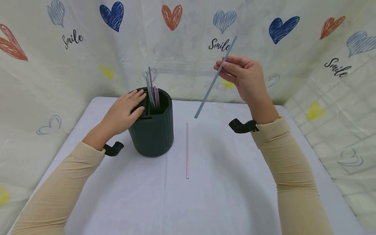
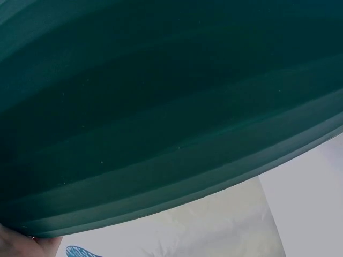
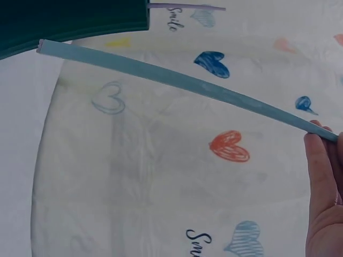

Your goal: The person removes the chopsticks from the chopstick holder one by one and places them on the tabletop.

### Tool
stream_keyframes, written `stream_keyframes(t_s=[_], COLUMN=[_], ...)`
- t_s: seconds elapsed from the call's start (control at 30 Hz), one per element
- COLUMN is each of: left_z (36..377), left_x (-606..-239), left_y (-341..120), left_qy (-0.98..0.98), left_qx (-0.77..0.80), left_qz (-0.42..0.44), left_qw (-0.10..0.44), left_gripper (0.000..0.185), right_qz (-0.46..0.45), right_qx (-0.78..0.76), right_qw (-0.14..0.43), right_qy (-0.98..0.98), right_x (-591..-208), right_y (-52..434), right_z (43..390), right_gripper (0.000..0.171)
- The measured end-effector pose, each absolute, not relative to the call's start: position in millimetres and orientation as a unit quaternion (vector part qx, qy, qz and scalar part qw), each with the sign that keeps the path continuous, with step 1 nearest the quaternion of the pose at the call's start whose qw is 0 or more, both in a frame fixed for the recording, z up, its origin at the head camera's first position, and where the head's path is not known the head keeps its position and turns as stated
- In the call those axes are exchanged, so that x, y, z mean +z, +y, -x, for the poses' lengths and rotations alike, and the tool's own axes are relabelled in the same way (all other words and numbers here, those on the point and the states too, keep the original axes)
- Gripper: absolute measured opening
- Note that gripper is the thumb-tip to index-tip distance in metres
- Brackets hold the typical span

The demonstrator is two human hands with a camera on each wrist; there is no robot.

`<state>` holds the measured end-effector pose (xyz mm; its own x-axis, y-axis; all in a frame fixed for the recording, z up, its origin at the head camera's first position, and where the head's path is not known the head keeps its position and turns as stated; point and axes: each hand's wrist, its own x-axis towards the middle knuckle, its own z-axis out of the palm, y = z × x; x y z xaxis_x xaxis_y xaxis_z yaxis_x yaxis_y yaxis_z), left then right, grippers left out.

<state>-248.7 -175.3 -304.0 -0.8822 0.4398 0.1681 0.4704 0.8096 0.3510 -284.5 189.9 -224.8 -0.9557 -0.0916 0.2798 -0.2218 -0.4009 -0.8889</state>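
Head view: your right hand (image 1: 246, 75) pinches the blue stick (image 1: 210, 88); tilt it upright, left hand (image 1: 121, 111) resting straight-fingered on the pen holder (image 1: 152, 135)

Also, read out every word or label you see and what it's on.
"Smile", three times on the patterned cloth in the head view.
"Smile", sideways on the cloth in the right wrist view.
"Smi", cut off at that view's bottom edge, also on the cloth.
No lettering can be read on the dark green holder or blue-grey stick.
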Motion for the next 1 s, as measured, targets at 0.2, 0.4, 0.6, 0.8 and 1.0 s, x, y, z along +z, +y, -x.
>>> stream_keyframes(t_s=[0.2,0.4,0.6,0.8,1.0], left_z=[247.2,249.5,249.2,248.2,248.2], left_x=[-303.8,-303.0,-302.3,-301.7,-301.4], left_y=[-176.7,-177.2,-176.0,-175.6,-175.3], left_qy=[-0.951,-0.951,-0.952,-0.952,-0.952], left_qx=[-0.194,-0.193,-0.192,-0.193,-0.193], left_qz=[0.238,0.237,0.236,0.235,0.234], left_qw=[0.039,0.041,0.036,0.036,0.036], left_gripper=[0.056,0.056,0.056,0.056,0.056], right_qz=[-0.101,-0.064,-0.026,0.013,0.031], right_qx=[0.819,0.806,0.785,0.765,0.775], right_qw=[-0.033,-0.079,-0.103,-0.136,-0.17], right_qy=[-0.563,-0.583,-0.61,-0.629,-0.608], right_x=[-246.8,-269.4,-290.9,-313.3,-334.5], right_y=[193.6,195.1,197.7,200.3,200.4], right_z=[290.5,294.9,298.2,301.7,304.4], right_gripper=[0.01,0.012,0.011,0.012,0.013])
